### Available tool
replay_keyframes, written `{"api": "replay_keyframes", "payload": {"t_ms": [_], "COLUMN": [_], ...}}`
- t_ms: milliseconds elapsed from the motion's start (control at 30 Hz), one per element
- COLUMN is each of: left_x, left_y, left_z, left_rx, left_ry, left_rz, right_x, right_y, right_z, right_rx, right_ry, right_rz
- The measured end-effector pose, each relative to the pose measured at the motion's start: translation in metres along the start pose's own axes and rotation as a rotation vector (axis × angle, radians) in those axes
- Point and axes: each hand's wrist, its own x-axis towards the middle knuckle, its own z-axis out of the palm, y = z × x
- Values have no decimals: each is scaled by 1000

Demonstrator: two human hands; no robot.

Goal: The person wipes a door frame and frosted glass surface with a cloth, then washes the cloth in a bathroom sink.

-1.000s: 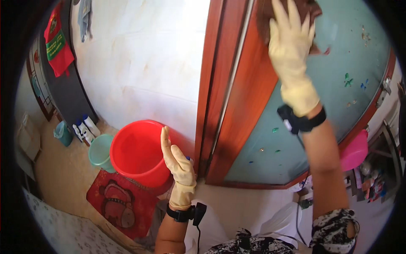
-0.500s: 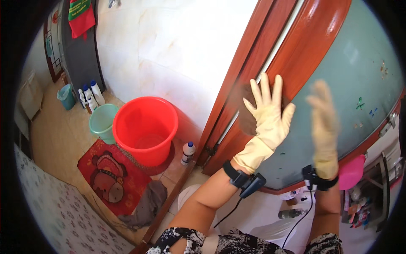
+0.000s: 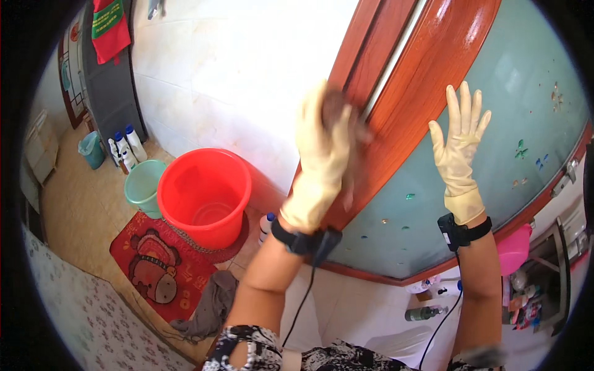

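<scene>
In the head view, the left hand [image 3: 318, 151] had swung left since half a second earlier, when it lay spread over the brown cloth [image 3: 335, 106] against the reddish wooden frame [image 3: 427, 80]. Now its gloved fingers and thumb gripped the cloth, bunched between them, with a loose end trailing down; both were motion-blurred. The cloth was at the frame's left side, near the white wall [image 3: 229, 74]; whether it touched the wood could not be told. The right hand [image 3: 459, 151], which a second before had the cloth higher up, was bare of it, its fingers spread and released in front of the frosted glass panel [image 3: 402, 222]. That seemed to leave the left hand alone working the cloth. The red tub [image 3: 221, 237] and green basin [image 3: 147, 207] stood below, well apart from both hands.
</scene>
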Motion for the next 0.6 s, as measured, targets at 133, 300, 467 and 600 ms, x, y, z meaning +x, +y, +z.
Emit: {"api": "replay_keyframes", "payload": {"t_ms": [133, 300, 467, 600], "left_x": [106, 89, 1, -101], "left_y": [-7, -1, -65, -88], "left_z": [25, 12, -34, -94], "left_rx": [829, 187, 639, 623], "left_ry": [31, -294, -12, -63], "left_rz": [520, -227, 6, -472], "right_x": [4, 12, 16, 14], "right_y": [-7, 5, 0, -13], "right_z": [4, 7, 14, 20], "right_rx": [21, -23, -50, -48], "right_ry": [43, 139, 196, 233], "right_rz": [-28, -117, -174, -239]}}
